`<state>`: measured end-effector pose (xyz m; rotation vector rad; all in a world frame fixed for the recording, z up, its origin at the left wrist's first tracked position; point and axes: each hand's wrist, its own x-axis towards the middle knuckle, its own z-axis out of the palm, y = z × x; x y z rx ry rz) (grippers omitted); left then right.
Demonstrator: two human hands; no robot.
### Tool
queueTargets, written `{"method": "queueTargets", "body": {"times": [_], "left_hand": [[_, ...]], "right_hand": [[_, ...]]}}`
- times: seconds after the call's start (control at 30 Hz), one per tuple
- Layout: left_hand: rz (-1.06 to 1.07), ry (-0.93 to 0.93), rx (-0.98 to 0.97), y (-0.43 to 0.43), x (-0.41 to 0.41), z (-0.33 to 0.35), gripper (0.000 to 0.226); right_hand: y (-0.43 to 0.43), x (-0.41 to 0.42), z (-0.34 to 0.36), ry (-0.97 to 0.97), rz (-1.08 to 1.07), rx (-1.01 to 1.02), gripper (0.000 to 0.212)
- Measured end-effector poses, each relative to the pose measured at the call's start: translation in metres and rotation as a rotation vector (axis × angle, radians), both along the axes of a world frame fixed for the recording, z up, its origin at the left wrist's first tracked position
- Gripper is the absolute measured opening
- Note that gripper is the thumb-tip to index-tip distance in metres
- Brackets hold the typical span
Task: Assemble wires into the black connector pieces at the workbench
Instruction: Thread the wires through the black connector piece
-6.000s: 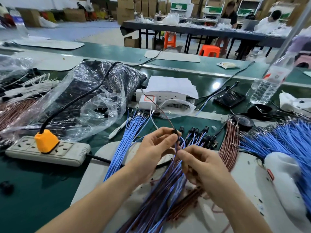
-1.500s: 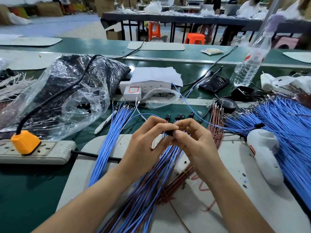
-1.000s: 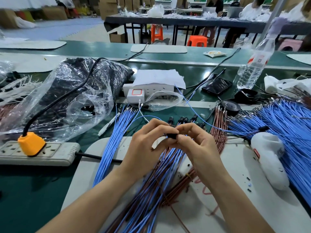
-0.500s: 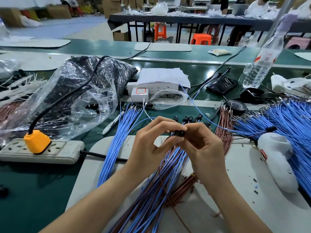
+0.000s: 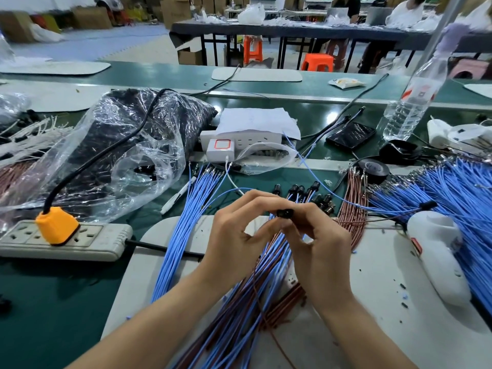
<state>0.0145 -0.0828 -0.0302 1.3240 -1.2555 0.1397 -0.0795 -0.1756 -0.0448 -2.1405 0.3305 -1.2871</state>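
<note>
Head view: mid-insertion, likely pressing a wire into a black connector piece.
Pinched between curled fingertips of left hand and right hand, raised above blue wires under the palms; finished connectors just beyond. Next, probably a firm push home.

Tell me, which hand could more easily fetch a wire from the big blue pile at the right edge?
Right, likely. The pile lies out past the right hand; the left hand would have to cross over. Both pinch the connector.
</note>
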Motion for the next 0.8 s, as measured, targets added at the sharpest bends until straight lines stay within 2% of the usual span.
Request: {"method": "queueTargets", "body": {"times": [0.07, 0.23, 0.3, 0.4, 0.5, 0.57, 0.67, 0.8], "left_hand": [[0.013, 0.012, -0.004, 0.000, -0.001, 0.000, 0.024], [0.023, 0.020, -0.001, 0.001, 0.001, -0.003, 0.024], [0.013, 0.093, 0.037, -0.002, 0.002, -0.004, 0.024], [0.010, 0.208, 0.115, -0.006, 0.006, -0.008, 0.025], [0.022, 0.324, 0.077, -0.006, 0.017, -0.012, 0.017], [0.020, 0.382, 0.034, -0.007, 0.020, -0.015, 0.014], [-0.022, 0.452, 0.008, -0.009, 0.021, -0.018, 0.016], [-0.040, 0.547, 0.010, -0.011, 0.021, -0.021, 0.016]], "right_hand": [[0.000, 0.001, 0.000, 0.022, 0.001, -0.017, 0.009], [0.001, 0.003, -0.002, 0.103, 0.056, -0.006, 0.016], [-0.001, 0.004, -0.003, 0.128, 0.047, 0.064, 0.025], [-0.003, 0.003, -0.001, 0.244, 0.065, 0.243, 0.022], [-0.011, 0.008, 0.014, 0.215, 0.016, 0.299, 0.027], [-0.021, 0.022, 0.028, 0.243, -0.048, 0.252, 0.024], [-0.043, 0.073, 0.045, 0.407, -0.085, 0.067, 0.023], [-0.081, 0.144, 0.043, 0.846, -0.108, -0.136, 0.034]]}}
